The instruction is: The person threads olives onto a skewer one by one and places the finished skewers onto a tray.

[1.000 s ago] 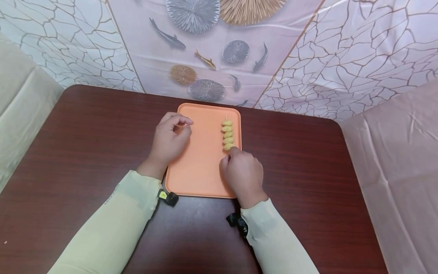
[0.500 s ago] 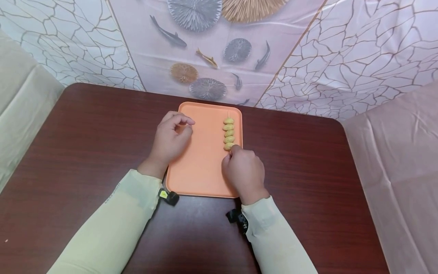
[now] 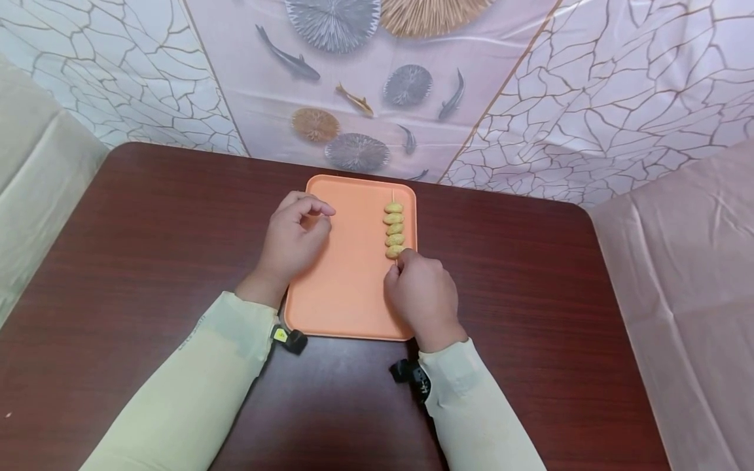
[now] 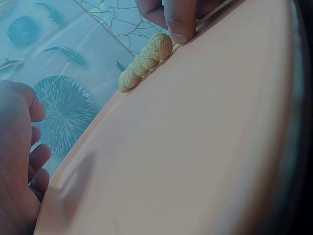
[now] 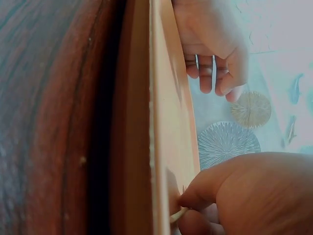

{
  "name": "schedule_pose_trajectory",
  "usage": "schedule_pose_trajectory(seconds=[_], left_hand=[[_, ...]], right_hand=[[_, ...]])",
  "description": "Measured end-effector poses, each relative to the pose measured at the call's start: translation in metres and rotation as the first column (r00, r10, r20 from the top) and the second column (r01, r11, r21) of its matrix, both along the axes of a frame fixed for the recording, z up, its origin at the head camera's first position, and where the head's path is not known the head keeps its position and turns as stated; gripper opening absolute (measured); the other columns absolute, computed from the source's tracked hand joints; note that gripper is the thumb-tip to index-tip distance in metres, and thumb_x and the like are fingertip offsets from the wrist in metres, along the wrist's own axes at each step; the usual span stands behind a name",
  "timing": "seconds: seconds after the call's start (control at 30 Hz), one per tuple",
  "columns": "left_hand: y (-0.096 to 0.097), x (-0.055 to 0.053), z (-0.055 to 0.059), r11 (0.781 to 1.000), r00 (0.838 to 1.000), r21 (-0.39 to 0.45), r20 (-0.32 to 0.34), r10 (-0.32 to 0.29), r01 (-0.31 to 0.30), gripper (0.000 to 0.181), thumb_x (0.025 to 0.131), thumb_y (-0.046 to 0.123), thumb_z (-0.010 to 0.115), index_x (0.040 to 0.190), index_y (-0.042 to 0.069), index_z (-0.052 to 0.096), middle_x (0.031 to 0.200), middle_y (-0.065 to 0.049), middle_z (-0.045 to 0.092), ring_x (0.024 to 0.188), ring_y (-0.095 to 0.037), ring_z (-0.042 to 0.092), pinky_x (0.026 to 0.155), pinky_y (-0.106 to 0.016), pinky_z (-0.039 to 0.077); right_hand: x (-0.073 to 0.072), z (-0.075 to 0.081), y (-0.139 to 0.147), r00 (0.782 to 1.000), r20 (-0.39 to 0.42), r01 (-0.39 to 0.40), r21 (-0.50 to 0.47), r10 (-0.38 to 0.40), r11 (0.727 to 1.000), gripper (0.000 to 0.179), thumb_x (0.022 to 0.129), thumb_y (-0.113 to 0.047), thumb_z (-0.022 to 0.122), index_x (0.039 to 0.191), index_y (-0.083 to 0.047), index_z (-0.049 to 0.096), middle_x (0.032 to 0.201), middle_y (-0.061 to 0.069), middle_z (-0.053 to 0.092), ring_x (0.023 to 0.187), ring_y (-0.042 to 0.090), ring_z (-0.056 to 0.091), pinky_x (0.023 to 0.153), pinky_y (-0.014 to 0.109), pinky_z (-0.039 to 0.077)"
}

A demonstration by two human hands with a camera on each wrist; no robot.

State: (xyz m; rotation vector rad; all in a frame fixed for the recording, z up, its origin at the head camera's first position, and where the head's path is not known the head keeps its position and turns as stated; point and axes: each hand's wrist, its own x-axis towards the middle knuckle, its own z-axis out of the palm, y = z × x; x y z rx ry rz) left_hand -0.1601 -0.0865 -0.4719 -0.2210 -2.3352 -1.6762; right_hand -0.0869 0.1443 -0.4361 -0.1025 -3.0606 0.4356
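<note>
A skewer (image 3: pixel 394 230) threaded with several yellow, rough-skinned oval pieces lies along the right side of an orange tray (image 3: pixel 338 294). My right hand (image 3: pixel 423 294) pinches the near end of its stick between thumb and forefinger. In the right wrist view a short bit of the stick (image 5: pixel 177 214) shows at those fingertips. Over the tray's left edge is my left hand (image 3: pixel 294 235), fingers loosely bent and holding nothing. The left wrist view has the yellow pieces (image 4: pixel 146 61) in a row close to the right hand's fingers (image 4: pixel 180 22).
The tray lies on a dark red-brown wooden table (image 3: pixel 530 294), near its far edge. A patterned cloth (image 3: pixel 365 91) with fish and round motifs hangs behind it. Pale cloth (image 3: pixel 677 261) stands at the right side. Both wrists carry small black cameras (image 3: pixel 294 341).
My right hand and the skewer have shifted slightly to the right, and the skewer's far tip sits a little farther away. My left hand has stayed about still.
</note>
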Motion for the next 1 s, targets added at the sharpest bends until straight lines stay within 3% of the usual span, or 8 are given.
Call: schedule_pose_trajectory(seconds=[0.33, 1.0], left_hand=[[-0.0007, 0.0012, -0.0013, 1.000, 1.000, -0.007, -0.007, -0.002, 0.002, 0.011, 0.101, 0.013, 0.074, 0.105, 0.014, 0.083, 0.116, -0.005, 0.067, 0.110, -0.021, 0.061, 0.095, -0.040, 0.050], [-0.0021, 0.0070, 0.0009, 1.000, 1.000, -0.010, -0.001, 0.023, -0.023, 0.011, 0.099, 0.013, 0.073, 0.103, 0.013, 0.083, 0.115, -0.007, 0.068, 0.109, -0.022, 0.062, 0.093, -0.039, 0.049]], right_hand=[[0.0017, -0.0004, 0.0019, 1.000, 0.006, 0.002, -0.022, -0.002, 1.000, 0.028, 0.106, -0.021, 0.063, 0.078, -0.020, 0.065, 0.063, 0.002, 0.061, 0.055, 0.024, 0.057, 0.048, 0.037, 0.041], [0.0037, -0.0006, 0.0037, 0.999, -0.002, -0.046, -0.058, 0.046, 0.997, 0.027, 0.105, -0.027, 0.068, 0.080, -0.019, 0.063, 0.062, 0.001, 0.058, 0.053, 0.022, 0.054, 0.047, 0.034, 0.041]])
